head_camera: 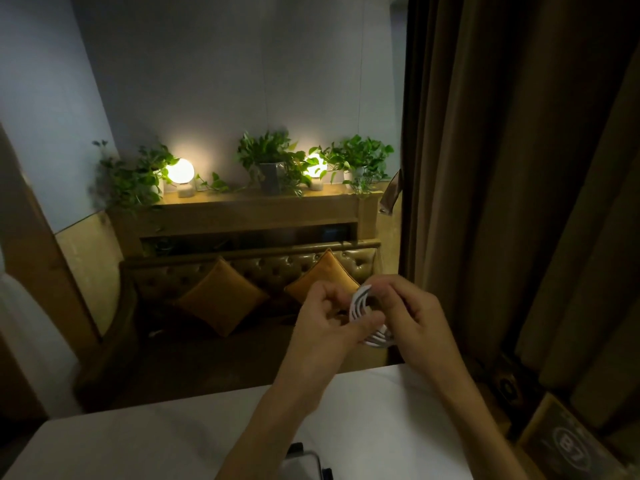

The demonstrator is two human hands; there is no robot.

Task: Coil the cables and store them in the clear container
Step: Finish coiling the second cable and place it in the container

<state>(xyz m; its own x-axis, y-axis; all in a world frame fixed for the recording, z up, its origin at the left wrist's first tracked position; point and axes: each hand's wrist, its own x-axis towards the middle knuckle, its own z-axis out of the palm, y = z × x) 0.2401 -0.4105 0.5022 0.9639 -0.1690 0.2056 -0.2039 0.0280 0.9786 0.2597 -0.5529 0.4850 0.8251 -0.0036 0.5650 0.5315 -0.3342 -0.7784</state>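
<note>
Both hands are raised above the far edge of the table, which is covered in a smooth, pale cloth. The left hand is closed, thumb and fingers pinching a white cable wound into several round, flat loops. The right hand grips the same coil from the right side, fingers curled over its top. The cable looks smooth and rubbery; its ends cannot be made out.

At the near table edge, a clear container with a rounded rim and a dark clip is partly in view; its contents cannot be told.

Beyond the table stands a tufted, glossy leather sofa carrying two square mustard cushions. A wooden shelf above it holds leafy potted plants and two glowing globe lamps. Heavy pleated curtains hang at right
</note>
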